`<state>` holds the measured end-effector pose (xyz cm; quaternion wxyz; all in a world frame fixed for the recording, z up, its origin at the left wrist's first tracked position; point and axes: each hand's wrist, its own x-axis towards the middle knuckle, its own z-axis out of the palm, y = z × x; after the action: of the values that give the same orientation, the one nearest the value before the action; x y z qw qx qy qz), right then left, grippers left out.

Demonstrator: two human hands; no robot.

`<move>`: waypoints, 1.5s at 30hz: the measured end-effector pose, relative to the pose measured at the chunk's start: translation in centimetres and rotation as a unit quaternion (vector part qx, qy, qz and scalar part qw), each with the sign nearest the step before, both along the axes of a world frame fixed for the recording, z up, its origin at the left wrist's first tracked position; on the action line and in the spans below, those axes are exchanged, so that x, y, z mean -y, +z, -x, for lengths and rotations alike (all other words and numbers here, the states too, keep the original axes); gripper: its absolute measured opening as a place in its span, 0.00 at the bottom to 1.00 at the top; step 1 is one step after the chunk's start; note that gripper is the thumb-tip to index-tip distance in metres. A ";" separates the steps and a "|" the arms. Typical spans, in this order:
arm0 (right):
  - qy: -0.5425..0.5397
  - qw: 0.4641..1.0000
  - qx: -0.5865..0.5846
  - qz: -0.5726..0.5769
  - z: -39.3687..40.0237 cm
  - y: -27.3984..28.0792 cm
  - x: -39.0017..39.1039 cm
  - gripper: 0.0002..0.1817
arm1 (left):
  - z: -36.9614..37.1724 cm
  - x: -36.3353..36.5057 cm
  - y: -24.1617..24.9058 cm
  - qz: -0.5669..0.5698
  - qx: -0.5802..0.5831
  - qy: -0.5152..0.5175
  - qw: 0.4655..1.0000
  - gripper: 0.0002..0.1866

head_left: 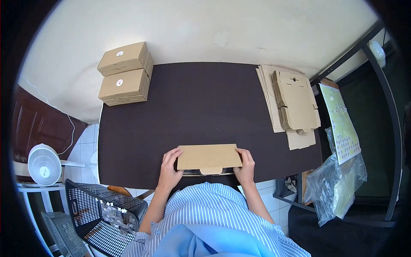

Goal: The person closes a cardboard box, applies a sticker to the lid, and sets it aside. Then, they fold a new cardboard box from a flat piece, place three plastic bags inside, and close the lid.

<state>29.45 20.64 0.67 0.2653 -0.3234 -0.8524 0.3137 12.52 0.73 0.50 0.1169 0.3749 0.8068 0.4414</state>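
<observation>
In the head view, our left hand [170, 167] and right hand [244, 166] hold opposite ends of a smooth, rectangular cardboard box [209, 156], fingers part-curled, thumbs low. Its rounded tab [211, 170] lies between them at the dark table's [192, 103] near edge; flat cardboard sheets [297, 100] lie beyond our right fingers.

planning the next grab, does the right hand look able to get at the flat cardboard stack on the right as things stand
Probably yes, once the right hand lets go of the box; only bare tabletop shows between that hand and the flat cardboard stack.
</observation>
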 end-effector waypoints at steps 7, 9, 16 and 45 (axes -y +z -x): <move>0.034 0.995 -0.042 0.089 -1.5 -1.2 0.5 0.24 | -0.9 0.8 -2.0 0.001 0.013 -0.052 0.999 0.42; 0.038 0.992 -0.042 0.115 -2.2 -1.8 0.7 0.26 | -1.4 1.0 -2.0 -0.014 0.021 -0.060 0.998 0.43; 0.091 0.989 0.005 0.117 -2.7 -0.5 1.2 0.39 | -1.9 1.3 -3.7 -0.037 0.083 -0.054 0.994 0.47; 0.055 0.994 0.092 -0.027 -1.1 -0.4 3.3 0.26 | -1.3 0.1 -4.3 -0.052 0.037 -0.024 0.998 0.52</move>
<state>30.57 17.29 0.28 0.1765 -0.2968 -0.8978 0.2733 13.87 0.65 -3.79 0.1377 0.3833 0.7685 0.4935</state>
